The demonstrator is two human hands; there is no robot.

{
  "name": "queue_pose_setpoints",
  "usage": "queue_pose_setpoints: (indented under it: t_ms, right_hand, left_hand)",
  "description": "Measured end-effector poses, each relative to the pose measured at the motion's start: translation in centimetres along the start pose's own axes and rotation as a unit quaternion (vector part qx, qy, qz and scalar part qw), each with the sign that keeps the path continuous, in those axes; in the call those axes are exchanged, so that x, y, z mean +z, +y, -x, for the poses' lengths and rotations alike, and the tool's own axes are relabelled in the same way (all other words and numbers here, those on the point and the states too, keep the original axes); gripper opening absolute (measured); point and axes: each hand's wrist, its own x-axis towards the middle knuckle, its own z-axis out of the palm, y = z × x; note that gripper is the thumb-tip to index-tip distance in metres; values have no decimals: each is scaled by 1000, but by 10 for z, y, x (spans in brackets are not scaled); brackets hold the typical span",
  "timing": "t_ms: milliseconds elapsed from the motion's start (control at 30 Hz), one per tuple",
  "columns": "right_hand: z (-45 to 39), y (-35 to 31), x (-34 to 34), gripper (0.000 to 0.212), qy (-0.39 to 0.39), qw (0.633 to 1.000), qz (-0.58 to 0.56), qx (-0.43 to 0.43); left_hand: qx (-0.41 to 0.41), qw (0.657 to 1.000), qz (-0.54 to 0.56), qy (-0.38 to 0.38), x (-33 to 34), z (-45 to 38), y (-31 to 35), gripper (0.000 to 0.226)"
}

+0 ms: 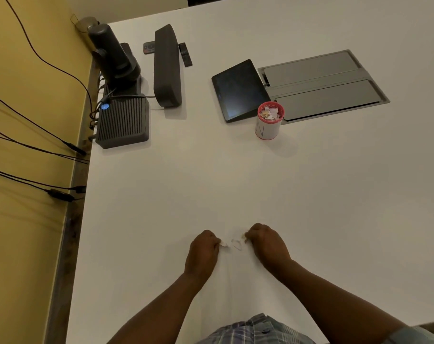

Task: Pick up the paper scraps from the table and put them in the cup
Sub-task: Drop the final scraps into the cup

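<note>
White crumpled paper scraps between hands

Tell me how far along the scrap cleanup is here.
Mostly done: the cup already holds a heap of scraps. In hand: the left hand and right hand pinch at the last paper scraps near the table edge. Left: carrying those to the cup.

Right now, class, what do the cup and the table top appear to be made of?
The cup looks like paper or thin card: matte white wall, red rim, a printed letter. The table top looks like smooth matte white laminate, though painted wood is possible; no grain shows.
</note>
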Motion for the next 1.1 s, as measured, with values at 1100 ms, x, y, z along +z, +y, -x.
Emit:
queue_pose_setpoints:
  t_ms: [1100]
  right_hand:
    - [-273,18,-222,53,54,975,82,199]
  left_hand:
    - [-203,947,239,72,-54,-95,5,8]
